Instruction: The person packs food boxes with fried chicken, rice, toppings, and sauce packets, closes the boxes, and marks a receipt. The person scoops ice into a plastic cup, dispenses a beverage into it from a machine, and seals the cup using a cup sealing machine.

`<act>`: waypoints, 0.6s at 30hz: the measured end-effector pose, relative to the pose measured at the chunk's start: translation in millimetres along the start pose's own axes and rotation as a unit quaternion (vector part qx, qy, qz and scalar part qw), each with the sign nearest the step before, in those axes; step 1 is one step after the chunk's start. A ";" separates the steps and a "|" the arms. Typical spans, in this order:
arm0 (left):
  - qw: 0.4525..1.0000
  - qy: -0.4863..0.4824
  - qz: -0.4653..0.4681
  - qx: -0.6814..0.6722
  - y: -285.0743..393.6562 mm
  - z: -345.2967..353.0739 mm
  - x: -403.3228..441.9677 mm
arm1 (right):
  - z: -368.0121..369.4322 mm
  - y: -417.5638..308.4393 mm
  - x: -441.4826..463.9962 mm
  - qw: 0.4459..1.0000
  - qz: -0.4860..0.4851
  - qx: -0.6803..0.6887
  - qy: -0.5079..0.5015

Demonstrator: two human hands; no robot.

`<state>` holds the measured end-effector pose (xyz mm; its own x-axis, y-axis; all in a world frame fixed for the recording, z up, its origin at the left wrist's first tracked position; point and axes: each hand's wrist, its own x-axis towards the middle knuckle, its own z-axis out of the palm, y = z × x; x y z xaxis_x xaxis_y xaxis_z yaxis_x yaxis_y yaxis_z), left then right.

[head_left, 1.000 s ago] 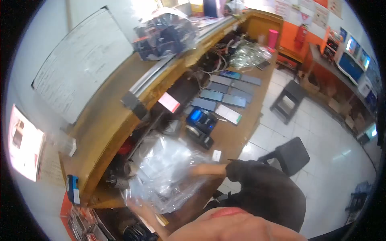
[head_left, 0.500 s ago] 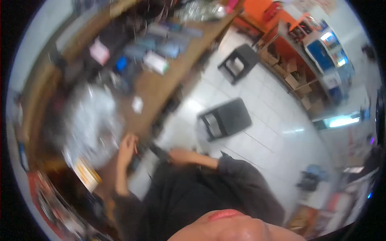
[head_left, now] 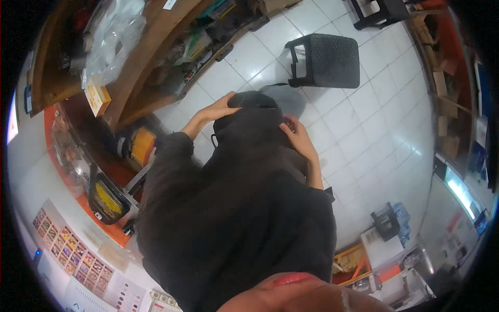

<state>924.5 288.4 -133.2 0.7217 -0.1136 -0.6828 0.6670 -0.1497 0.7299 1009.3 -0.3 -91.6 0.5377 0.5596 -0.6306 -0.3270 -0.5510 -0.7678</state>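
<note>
My left hand [head_left: 221, 108] is at the left edge of my black clothing [head_left: 244, 156], thumb and fingers pinching the dark cloth near its lower hem. On the other side, my right hand [head_left: 298, 136] has curled fingers against the same cloth; its fingertips are partly hidden. Beyond the hem is a dark rounded shape [head_left: 252, 99], seemingly my trousers or legs. A small dark loop [head_left: 213, 140] sticks out below my left wrist.
A black plastic stool [head_left: 332, 60] stands on the white tiled floor [head_left: 343, 125], with another stool [head_left: 382, 13] farther off. At left is a wooden bench [head_left: 150, 57] bearing clear plastic bags [head_left: 114, 44] and a yellow-and-white box [head_left: 97, 98]. Shelves line the right.
My view has swung down and away from the bench top. My left hand has left the bench edge; both hands are now at my clothing. The dark object by my right hand no longer shows.
</note>
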 end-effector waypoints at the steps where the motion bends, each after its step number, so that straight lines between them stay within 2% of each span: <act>1: 1.000 -0.004 0.028 -0.011 2.9 7.4 6.5 | -11.5 -0.4 -10.1 0.999 0.005 0.048 -0.019; 2: 1.000 -0.006 0.026 -0.005 11.5 18.9 8.2 | -22.1 11.4 -17.4 0.998 0.004 0.054 -0.017; 4: 0.987 0.069 0.142 0.039 48.9 47.6 3.6 | -49.6 36.2 -29.7 0.977 -0.129 0.169 -0.031; 6: 0.987 0.081 0.115 0.080 107.5 76.4 -7.1 | -76.3 49.4 -38.6 0.976 -0.098 0.186 -0.055; 8: 0.979 0.122 0.112 0.118 138.2 108.7 -0.6 | -101.0 38.4 -46.5 0.906 -0.067 0.411 -0.083; 9: 0.974 0.144 0.113 0.135 157.3 140.2 11.2 | -127.8 31.5 -58.3 0.901 -0.016 0.430 -0.062; 10: 0.973 0.147 0.120 0.131 163.3 157.3 19.5 | -142.8 28.7 -60.8 0.904 -0.020 0.423 -0.061; 12: 0.968 0.168 0.131 0.134 172.5 190.9 36.4 | -174.3 32.9 -65.5 0.972 -0.079 0.219 -0.027; 14: 0.973 0.162 0.091 0.133 188.9 227.3 41.4 | -199.9 67.2 -75.2 0.962 -0.039 0.265 -0.045; 16: 0.963 0.182 0.130 0.147 206.0 258.7 52.8 | -231.4 83.2 -86.8 0.949 -0.082 0.300 -0.043; 18: 0.963 0.169 0.123 0.172 222.4 285.5 67.5 | -256.2 97.7 -101.7 0.948 -0.105 0.300 -0.015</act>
<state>1068.7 -33.0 -26.2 0.9080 0.1304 -0.3983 0.4091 -0.4821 0.7748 1121.7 -269.6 -73.4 0.6210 0.6399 -0.4526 -0.6034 0.0218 -0.7971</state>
